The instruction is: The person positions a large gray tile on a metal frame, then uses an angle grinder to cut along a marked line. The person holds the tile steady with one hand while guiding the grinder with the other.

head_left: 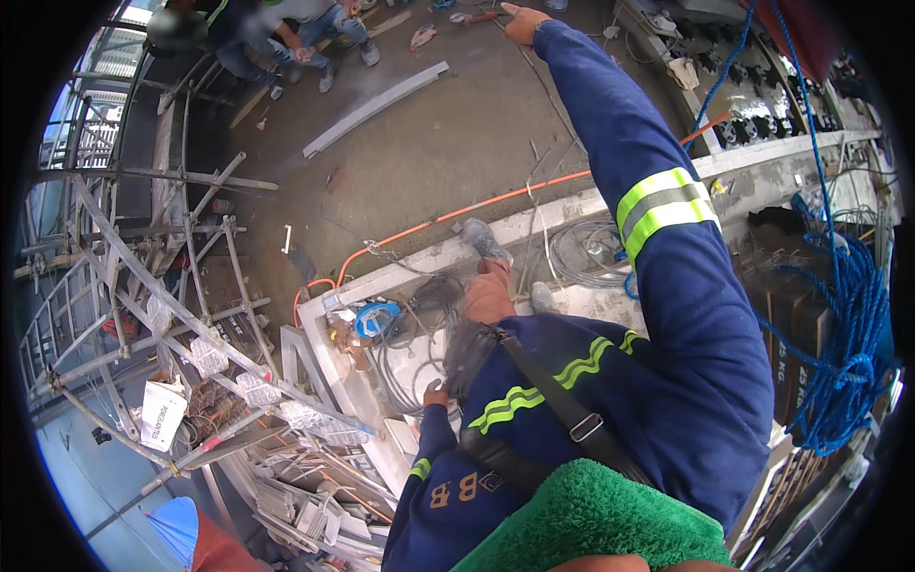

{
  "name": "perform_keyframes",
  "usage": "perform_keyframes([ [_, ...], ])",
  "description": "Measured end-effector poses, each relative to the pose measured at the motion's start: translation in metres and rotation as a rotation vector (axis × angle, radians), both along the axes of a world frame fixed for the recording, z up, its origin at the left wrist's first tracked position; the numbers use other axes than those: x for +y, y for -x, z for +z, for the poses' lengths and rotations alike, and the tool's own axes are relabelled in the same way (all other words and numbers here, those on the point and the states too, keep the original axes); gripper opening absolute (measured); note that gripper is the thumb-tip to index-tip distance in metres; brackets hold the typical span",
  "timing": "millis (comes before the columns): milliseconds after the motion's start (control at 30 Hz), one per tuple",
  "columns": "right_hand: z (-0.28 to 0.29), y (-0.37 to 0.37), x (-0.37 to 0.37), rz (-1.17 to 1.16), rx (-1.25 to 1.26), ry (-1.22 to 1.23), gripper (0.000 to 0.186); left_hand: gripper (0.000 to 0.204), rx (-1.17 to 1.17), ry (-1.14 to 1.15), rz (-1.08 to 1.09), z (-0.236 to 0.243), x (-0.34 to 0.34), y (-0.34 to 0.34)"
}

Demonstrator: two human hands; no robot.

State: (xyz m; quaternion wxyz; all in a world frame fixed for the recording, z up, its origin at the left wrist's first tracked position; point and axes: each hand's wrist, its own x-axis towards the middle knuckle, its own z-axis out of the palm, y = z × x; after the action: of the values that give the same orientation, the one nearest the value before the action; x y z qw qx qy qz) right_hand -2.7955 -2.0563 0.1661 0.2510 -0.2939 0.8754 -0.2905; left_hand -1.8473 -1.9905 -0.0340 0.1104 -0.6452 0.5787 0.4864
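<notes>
My right arm, in a navy sleeve with a yellow-and-silver reflective band, reaches far forward. At its end my right hand (521, 25) points left with the index finger stretched out, and nothing shows in it. Beyond it on the wet floor lies a small tool with a red handle (474, 17). My left hand (436, 393) hangs low beside my hip, next to a dark bag (469, 357) on a strap (562, 396). Its fingers are too small and partly hidden to read. A green towel (620, 520) lies close below the camera.
Scaffolding (143, 267) stands at left, above stacked scrap pieces (324, 510). An orange hose (457, 217) runs along a low concrete curb (410, 257). Coiled cables (586, 253) lie near my feet. Blue rope (843, 334) hangs at right. Co-workers (286, 38) crouch at the far left, near a long grey bar (376, 110).
</notes>
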Motion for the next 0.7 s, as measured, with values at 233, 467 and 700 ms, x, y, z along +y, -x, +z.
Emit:
perform_keyframes([
  [233, -0.009, -0.03, 0.007, -0.09, 0.091, -0.013, 0.059, 0.029, 0.029, -0.331, 0.302, -0.032, -0.141, 0.144],
  [467, -0.205, -0.109, 0.194, -0.303, -0.431, -0.496, 0.05, 0.046, 0.348, -0.07, 0.097, -0.054, -0.341, 0.345],
  [700, -0.291, -0.195, 0.323, -1.024, -1.155, -0.17, 0.016, 0.047, 0.401, -0.101, 0.186, -0.058, -0.452, 0.523],
])
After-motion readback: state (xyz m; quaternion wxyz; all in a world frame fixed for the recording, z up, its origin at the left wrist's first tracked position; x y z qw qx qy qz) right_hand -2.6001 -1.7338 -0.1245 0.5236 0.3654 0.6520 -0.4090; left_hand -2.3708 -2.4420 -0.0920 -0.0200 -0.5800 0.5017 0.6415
